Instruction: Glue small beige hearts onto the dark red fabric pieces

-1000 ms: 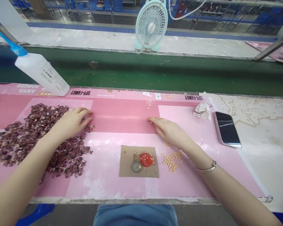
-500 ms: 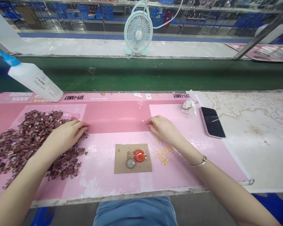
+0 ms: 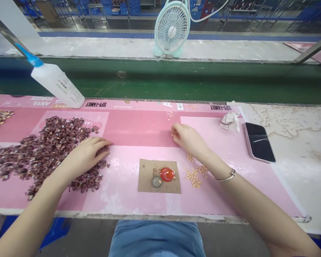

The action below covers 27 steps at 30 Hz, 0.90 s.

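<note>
Fingers of my left grip (image 3: 87, 151) curve, thumb a little apart from them, over the right edge of the pile of dark pieces (image 3: 56, 137); a few of these show in the gap, but I cannot tell whether I hold one. My right grip (image 3: 189, 140) is closed in a pinch above the pink mat (image 3: 123, 171), with a pale speck at the fingertips, too small to make out.

Nearest me is my blue-clad lap (image 3: 156, 239), at the front edge of the desk (image 3: 296, 160). Just beyond that edge, on the mat between my forearms, lies the brown card (image 3: 146, 185), bearing a glossy red disc (image 3: 167, 174) and, beside it, a toothed round metal piece (image 3: 157, 181).

Small tan pieces (image 3: 194, 178) lie loose to the right of the card, nearer me than my right grip. The dark pile spreads left from under my left grip. Farther right, a phone (image 3: 259, 142) lies flat, with crumpled tissue (image 3: 230, 121) just beyond its left side. Near the mat's far edge are three or so pale bits (image 3: 170, 116), and at the left a white bottle (image 3: 59, 85) leans, blue nozzle up. Past the green strip (image 3: 139, 82) stands a pale green fan (image 3: 172, 30).
</note>
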### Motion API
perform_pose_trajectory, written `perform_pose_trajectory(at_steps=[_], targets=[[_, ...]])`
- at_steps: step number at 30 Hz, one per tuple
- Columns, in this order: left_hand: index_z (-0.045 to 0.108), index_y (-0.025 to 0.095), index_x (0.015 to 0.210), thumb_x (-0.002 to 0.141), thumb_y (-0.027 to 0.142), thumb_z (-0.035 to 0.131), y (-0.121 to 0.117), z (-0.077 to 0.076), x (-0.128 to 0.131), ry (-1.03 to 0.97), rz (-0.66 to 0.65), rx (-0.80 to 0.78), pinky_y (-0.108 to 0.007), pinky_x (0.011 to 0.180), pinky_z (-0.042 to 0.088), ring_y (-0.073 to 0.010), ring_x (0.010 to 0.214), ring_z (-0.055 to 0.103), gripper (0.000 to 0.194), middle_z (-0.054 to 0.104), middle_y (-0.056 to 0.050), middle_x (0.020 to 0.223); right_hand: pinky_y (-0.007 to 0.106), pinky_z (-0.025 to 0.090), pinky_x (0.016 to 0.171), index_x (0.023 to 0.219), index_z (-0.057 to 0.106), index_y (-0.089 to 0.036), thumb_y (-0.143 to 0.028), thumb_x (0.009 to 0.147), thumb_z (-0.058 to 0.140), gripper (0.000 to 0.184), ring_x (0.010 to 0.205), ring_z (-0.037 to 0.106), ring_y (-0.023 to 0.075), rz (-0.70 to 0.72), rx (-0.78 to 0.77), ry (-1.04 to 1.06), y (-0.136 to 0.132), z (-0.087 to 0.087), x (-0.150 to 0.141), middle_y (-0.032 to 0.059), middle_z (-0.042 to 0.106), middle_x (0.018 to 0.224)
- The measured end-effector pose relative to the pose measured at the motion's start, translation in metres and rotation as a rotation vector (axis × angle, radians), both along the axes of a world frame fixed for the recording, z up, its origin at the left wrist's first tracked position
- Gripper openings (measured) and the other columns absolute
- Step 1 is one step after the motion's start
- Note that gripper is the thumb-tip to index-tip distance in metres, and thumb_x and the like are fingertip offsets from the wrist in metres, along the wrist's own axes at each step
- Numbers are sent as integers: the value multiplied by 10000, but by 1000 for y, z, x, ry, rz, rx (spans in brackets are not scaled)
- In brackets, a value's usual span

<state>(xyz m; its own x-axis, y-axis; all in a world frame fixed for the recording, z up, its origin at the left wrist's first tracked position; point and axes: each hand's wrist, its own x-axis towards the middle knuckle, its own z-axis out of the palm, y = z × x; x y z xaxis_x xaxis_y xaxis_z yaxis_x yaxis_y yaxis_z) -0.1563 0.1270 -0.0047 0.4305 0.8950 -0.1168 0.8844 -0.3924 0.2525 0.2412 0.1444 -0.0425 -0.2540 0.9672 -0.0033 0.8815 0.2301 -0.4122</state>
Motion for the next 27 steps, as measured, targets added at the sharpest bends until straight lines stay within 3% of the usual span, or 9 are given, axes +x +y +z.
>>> perform_pose_trajectory(at_steps=[3, 6, 8, 13, 17, 19, 23, 25, 27], targets=[[758, 197, 1217, 987, 680, 344, 0, -2, 0, -23, -11, 5, -570, 1082, 524, -400, 1193, 674, 677, 745, -174, 1260, 417, 618, 887, 1220, 660, -173, -402, 1010, 683, 312, 1004, 703, 201, -32, -29, 65, 2, 4, -1, 67, 703, 1181], [760, 221, 1219, 990, 628, 379, -3, -2, 2, -51, -37, -2, -538, 1074, 529, -375, 1183, 673, 604, 745, -154, 1234, 356, 592, 814, 1022, 653, -178, -173, 917, 699, 114, 839, 699, 174, -58, -52, 167, 4, 7, -4, 15, 717, 933], [769, 242, 1207, 989, 589, 397, -6, 0, 6, -60, -59, -11, -537, 1071, 523, -366, 1157, 675, 553, 742, -141, 1205, 332, 569, 775, 915, 605, -206, -60, 807, 657, 189, 768, 691, 173, -73, -62, 251, 3, 9, -7, -1, 708, 835], [781, 193, 1177, 1022, 524, 412, -16, 5, 18, -183, -77, -51, -416, 908, 590, -290, 942, 706, 520, 712, -138, 1046, 336, 573, 717, 845, 507, -249, -169, 768, 662, 191, 702, 687, 176, -103, -86, 507, -10, 15, -7, 21, 738, 823], [810, 234, 1035, 1013, 531, 558, -32, 10, 25, -419, -21, -26, -362, 904, 601, -267, 970, 726, 390, 764, -98, 1040, 343, 605, 689, 850, 455, -265, -430, 816, 742, 332, 725, 709, 184, -93, -113, 712, -37, 26, -4, 47, 753, 844], [822, 257, 1032, 975, 500, 678, -44, 14, 31, -581, 21, -93, -332, 847, 617, -246, 921, 740, 288, 800, -72, 992, 329, 616, 673, 842, 450, -268, -500, 816, 781, 405, 713, 707, 173, -82, -132, 793, -55, 34, -8, 39, 745, 826], [834, 300, 1050, 949, 378, 780, -73, 24, 59, -937, -44, -322, -244, 765, 622, -171, 797, 750, 139, 802, -21, 826, 264, 613, 619, 831, 493, -261, -313, 835, 843, 353, 656, 697, 136, -38, -191, 1068, -98, 49, -29, -6, 734, 770], [827, 292, 1035, 1004, 346, 714, -89, 26, 79, -1027, -47, -316, -210, 783, 606, -139, 795, 744, 129, 785, -8, 795, 227, 608, 635, 848, 505, -265, -176, 869, 774, 284, 711, 725, 124, -6, -135, 1133, -120, 54, -45, -24, 747, 791], [800, 263, 1032, 1067, 331, 603, -106, 27, 100, -1027, 38, -301, -180, 742, 577, -114, 775, 723, 212, 762, -6, 810, 220, 615, 670, 862, 504, -269, -103, 882, 721, 274, 731, 730, 110, 35, -42, 1124, -138, 56, -59, -39, 753, 809]])
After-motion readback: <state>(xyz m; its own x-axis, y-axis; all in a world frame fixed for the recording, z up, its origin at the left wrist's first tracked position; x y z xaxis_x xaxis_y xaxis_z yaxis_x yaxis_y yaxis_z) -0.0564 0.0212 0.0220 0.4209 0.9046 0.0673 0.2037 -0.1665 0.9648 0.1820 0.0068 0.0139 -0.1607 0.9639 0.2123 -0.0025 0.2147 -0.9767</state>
